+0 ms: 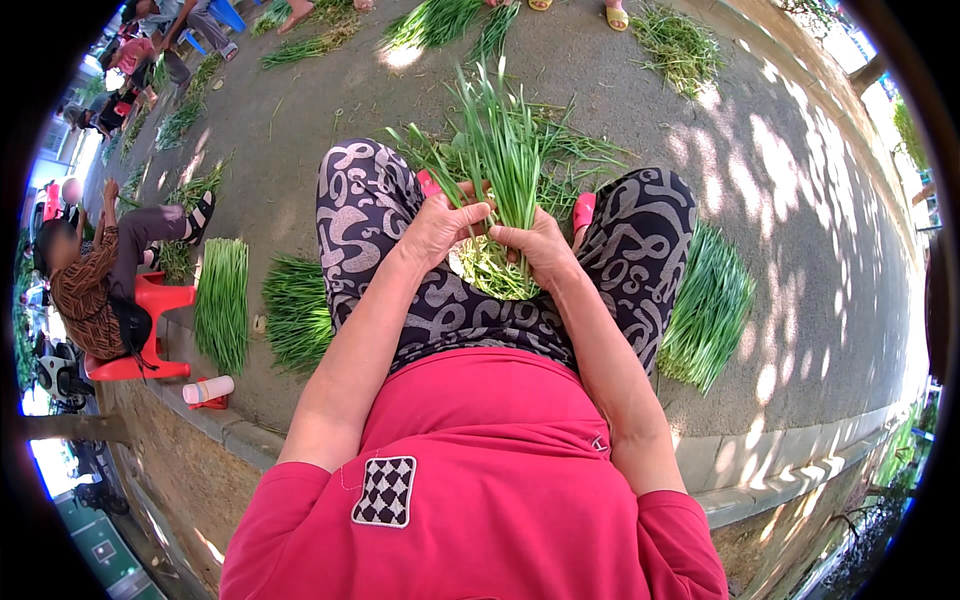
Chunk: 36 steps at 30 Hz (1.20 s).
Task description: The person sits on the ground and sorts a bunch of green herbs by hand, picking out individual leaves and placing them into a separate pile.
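Observation:
Between my knees, my left hand [440,228] and my right hand [541,246] are both closed on a bunch of long green chives [512,150]. Its leaves point away from me and fan out at the far end. The thicker part rises from my right hand, while some strands lean left over my left hand. Both thumbs point inward toward each other. Under the hands, pale trimmings [492,275] lie in a heap close to my lap. Loose chives [575,150] are scattered on the ground beyond the bunch. My fingertips are partly hidden behind the leaves.
Neat chive piles lie beside my right knee [708,305], beside my left knee [298,312] and farther left [222,305]. A person sits on a red plastic stool [150,325] at left, near a pinkish-white bottle [208,389]. More greens [675,48] and other people's feet are at the far side.

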Tool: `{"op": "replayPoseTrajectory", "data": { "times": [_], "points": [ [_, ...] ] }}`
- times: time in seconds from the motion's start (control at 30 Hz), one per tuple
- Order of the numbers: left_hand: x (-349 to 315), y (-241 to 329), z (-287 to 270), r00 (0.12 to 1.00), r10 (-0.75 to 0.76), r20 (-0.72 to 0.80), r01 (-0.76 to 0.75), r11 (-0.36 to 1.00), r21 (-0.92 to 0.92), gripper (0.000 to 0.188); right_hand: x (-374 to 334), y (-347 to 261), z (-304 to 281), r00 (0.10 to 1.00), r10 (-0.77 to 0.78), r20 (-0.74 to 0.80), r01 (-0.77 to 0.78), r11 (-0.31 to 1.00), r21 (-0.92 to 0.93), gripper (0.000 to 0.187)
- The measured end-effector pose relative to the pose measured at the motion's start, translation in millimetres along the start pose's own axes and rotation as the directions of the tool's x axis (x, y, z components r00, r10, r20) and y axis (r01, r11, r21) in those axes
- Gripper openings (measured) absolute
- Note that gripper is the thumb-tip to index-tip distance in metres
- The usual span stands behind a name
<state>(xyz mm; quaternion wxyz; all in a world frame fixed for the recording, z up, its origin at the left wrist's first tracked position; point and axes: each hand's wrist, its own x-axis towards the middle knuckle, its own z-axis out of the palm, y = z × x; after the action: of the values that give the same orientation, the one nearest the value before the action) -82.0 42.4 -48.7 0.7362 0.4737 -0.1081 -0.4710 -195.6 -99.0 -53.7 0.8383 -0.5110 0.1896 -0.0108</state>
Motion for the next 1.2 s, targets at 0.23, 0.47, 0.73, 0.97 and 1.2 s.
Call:
{"op": "replayPoseTrajectory", "data": {
  "times": [0.23, 0.47, 0.73, 0.97, 1.2],
  "points": [
    [3.7, -5.9, -6.5, 0.995, 0.036, -0.094, -0.038, 0.999, -0.024, 0.031, -3.2, -9.3, 3.8, 1.000, 0.003, -0.021, 0.000, 0.992, 0.124, 0.034],
    [6.1, -7.7, -15.8, 0.973, 0.033, -0.229, -0.031, 0.999, 0.010, 0.035, 5.9, -4.9, -9.7, 0.987, -0.082, -0.140, 0.105, 0.981, 0.165, 0.022],
    [7.4, -7.0, -15.9, 0.971, 0.062, -0.229, -0.082, 0.994, -0.079, 0.031, 2.5, -0.7, -6.7, 0.997, -0.068, -0.041, 0.064, 0.993, -0.099, 0.024],
    [4.2, -0.7, -11.2, 0.993, 0.059, -0.104, -0.071, 0.990, -0.122, 0.031, -0.2, -2.6, -4.4, 0.997, 0.002, 0.076, 0.015, 0.975, -0.222, 0.033],
    [5.5, -5.7, -6.6, 0.978, 0.096, -0.184, -0.087, 0.994, 0.059, 0.021, 5.8, 9.6, -12.1, 0.996, -0.003, 0.084, 0.001, 1.000, 0.022, 0.034]
  ]
}}
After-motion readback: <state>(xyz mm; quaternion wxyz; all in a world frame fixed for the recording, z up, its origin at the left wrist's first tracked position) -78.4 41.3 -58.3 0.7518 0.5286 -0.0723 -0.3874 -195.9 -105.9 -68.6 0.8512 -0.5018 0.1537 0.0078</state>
